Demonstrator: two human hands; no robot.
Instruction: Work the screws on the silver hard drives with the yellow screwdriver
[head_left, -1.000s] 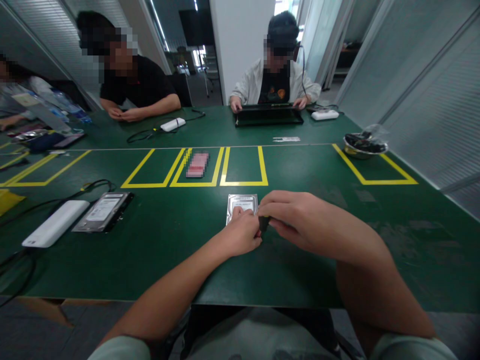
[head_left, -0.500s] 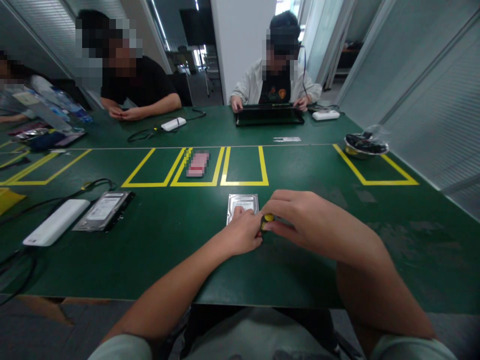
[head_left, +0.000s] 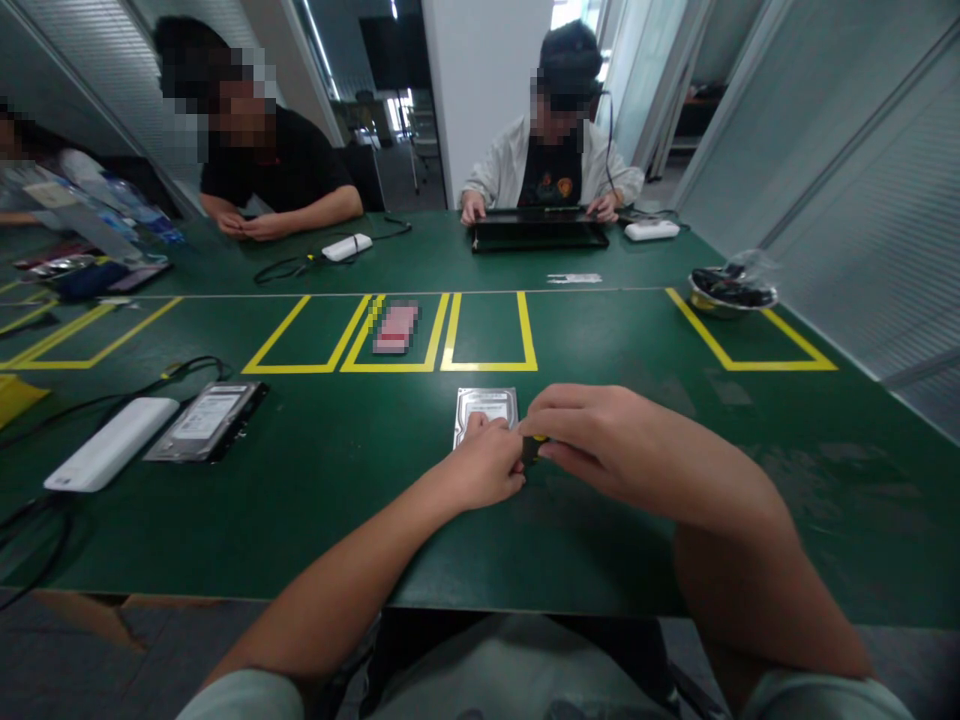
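A silver hard drive (head_left: 486, 405) lies flat on the green table (head_left: 315, 500) just in front of me. My left hand (head_left: 484, 465) rests on its near right corner with fingers curled, gripping the drive. My right hand (head_left: 600, 435) meets it from the right and pinches a small dark screwdriver (head_left: 531, 447) with a yellow cap, held upright over that corner. The tool's tip and the near part of the drive are hidden by my fingers.
A second hard drive (head_left: 206, 422) and a white box (head_left: 111, 444) with cables lie at the left. Yellow tape boxes mark the table's middle, one holding a pink card (head_left: 395, 328). A metal bowl (head_left: 731, 292) sits far right. People sit across, one at a black tray (head_left: 536, 230).
My right fingers turned on the screwdriver: its yellow cap showed half a second ago and is now mostly covered. Both hands stayed over the drive's corner.
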